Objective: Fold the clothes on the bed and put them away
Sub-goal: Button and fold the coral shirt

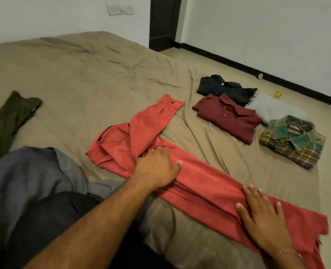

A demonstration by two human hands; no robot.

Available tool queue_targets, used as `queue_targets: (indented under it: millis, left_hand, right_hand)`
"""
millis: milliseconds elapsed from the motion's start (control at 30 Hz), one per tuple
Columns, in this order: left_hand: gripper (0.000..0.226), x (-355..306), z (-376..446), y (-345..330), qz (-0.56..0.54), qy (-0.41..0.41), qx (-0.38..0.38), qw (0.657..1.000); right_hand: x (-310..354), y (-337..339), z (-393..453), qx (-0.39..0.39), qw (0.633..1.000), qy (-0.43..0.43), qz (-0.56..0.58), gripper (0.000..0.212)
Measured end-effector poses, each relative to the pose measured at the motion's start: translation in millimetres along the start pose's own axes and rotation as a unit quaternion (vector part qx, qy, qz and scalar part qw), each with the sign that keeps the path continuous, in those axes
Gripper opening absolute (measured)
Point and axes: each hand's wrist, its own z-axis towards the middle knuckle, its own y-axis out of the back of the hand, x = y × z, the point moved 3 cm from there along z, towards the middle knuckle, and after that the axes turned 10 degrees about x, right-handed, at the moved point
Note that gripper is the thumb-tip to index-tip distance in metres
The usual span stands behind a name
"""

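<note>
Bed (83,78), tan sheet, creased, carrying all garments.

Along right edge, folded: black shirt (223,89) farthest; maroon shirt (228,118) just beside it; green plaid shirt (293,141) nearest. White fluffy item (275,108) between black and plaid shirts, at the bed's edge.

Near left edge: olive garment (7,121), unfolded, lying lengthwise. Grey cloth (28,175) bunched at near-left side, over a dark garment (50,220).

Floor beyond right edge: small yellow object (277,94); small pale object (260,76) by dark skirting.

Red shirt (199,185), middle of near side: body folded into a long narrow band running diagonally toward near-right corner; collar end rumpled at left; one cuffed sleeve, dark button showing, angled up toward bed's centre.

Left hand (157,167): fingers spread, flat, pressing on band near collar end. Right hand (263,216): fingers spread, flat, pressing on band near hem.
</note>
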Motion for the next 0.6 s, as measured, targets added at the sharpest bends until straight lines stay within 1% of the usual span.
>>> queue_targets:
  millis: [67, 100, 167, 200, 300, 333, 367, 433, 500, 533, 600]
  left_hand:
    - [0.067, -4, 7, 8, 0.012, -0.029, -0.072, 0.997]
    - [0.066, -6, 13, 10, 0.003, -0.055, -0.088, 0.995]
    - [0.068, -7, 27, 11, -0.044, -0.105, -0.074, 0.991]
    - [0.069, -6, 37, 9, -0.068, -0.122, -0.059, 0.988]
    - [0.072, 0, 52, -4, -0.083, -0.119, -0.013, 0.989]
    - [0.072, 3, 54, -10, -0.083, -0.107, -0.001, 0.991]
    - [0.072, 7, 59, -15, -0.087, -0.1, 0.005, 0.991]
    - [0.072, 12, 62, -17, -0.104, -0.09, -0.004, 0.991]
    - [0.073, 18, 68, -17, -0.143, -0.081, -0.025, 0.986]
    - [0.074, 20, 69, -17, -0.162, -0.077, -0.032, 0.983]
    - [0.076, 19, 68, -17, -0.178, -0.082, -0.038, 0.98]
  right_hand:
    - [15, 8, 7, -0.042, 0.997, -0.009, 0.061, 0.074]
    - [26, 17, 12, -0.074, 0.994, 0.002, 0.084, 0.07]
    - [61, 35, 28, -0.117, 0.983, 0.061, 0.126, 0.069]
    - [84, 43, 44, -0.119, 0.977, 0.089, 0.155, 0.068]
    - [154, 59, 102, -0.084, 0.948, 0.134, 0.276, 0.048]
    - [177, 61, 123, -0.047, 0.932, 0.13, 0.335, 0.042]
    - [200, 63, 145, -0.007, 0.905, 0.116, 0.409, 0.039]
    - [240, 65, 177, 0.063, 0.834, 0.081, 0.541, 0.035]
    - [276, 68, 208, 0.102, 0.776, 0.066, 0.619, 0.037]
    - [289, 70, 221, 0.108, 0.758, 0.071, 0.639, 0.039]
    - [308, 77, 243, 0.113, 0.746, 0.074, 0.652, 0.043]
